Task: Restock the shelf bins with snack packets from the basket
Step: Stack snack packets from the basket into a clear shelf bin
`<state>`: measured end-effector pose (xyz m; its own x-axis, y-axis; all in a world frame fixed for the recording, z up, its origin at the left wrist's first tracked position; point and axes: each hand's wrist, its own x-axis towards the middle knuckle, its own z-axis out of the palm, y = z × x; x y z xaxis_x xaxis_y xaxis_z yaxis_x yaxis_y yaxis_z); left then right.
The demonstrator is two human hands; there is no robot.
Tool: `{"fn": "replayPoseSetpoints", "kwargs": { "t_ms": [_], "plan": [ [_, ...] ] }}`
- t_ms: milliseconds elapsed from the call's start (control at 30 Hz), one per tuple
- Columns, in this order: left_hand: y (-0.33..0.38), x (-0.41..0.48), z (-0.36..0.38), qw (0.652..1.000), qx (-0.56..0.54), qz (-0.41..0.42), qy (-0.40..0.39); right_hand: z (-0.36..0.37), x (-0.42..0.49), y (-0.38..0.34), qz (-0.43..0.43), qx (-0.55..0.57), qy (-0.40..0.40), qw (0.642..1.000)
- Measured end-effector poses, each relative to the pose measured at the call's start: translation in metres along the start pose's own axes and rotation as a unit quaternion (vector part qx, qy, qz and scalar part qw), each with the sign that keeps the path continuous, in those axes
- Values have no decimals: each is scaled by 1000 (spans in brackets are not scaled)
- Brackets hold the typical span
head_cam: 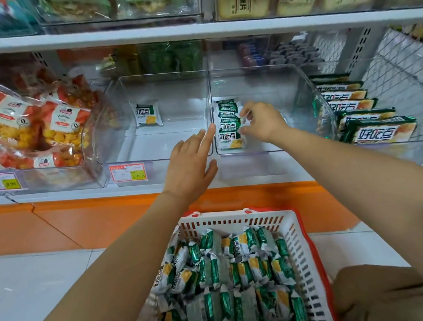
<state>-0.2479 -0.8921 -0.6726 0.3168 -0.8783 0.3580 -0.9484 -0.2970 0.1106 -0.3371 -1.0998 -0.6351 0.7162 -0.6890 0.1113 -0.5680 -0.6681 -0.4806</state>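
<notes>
Pinching the edge of a standing row of snack packets (228,124) with thumb and curled fingers, the right hand (263,121) works inside a clear bin (262,82). The left hand (191,160) reaches straight-fingered toward the bin's side wall. More packets fill the basket (226,216) below. Light, crinkly and likely slick, they look best gripped across the flat faces, gently.

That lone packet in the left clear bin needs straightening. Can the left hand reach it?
Probably yes: the left hand hovers open at the open-topped clear bin's front, with nothing between it and the lone packet.
</notes>
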Motion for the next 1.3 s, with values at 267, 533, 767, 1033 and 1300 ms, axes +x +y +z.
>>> {"fn": "replayPoseSetpoints", "kwargs": {
  "t_ms": [267, 533, 767, 1033, 1300],
  "plan": [
    [21, -34, -12, 998, 38, -20, -42, -14, -74, -29, -120, 141, -9, 983],
    [20, -86, 5, 997, 37, -34, -59, 39, -146, -22, -124, 154, -96, 975],
    [-2, -116, 48, 969, 47, -98, -222, 122, -171, 8, -22, 117, -202, 972],
    [-37, -129, 101, 954, 39, -134, -266, 207, -169, 22, 22, 12, -394, 919],
    [-53, -133, 122, 953, 56, -145, -258, 239, -166, 26, 44, -59, -513, 855]
  ]
}}
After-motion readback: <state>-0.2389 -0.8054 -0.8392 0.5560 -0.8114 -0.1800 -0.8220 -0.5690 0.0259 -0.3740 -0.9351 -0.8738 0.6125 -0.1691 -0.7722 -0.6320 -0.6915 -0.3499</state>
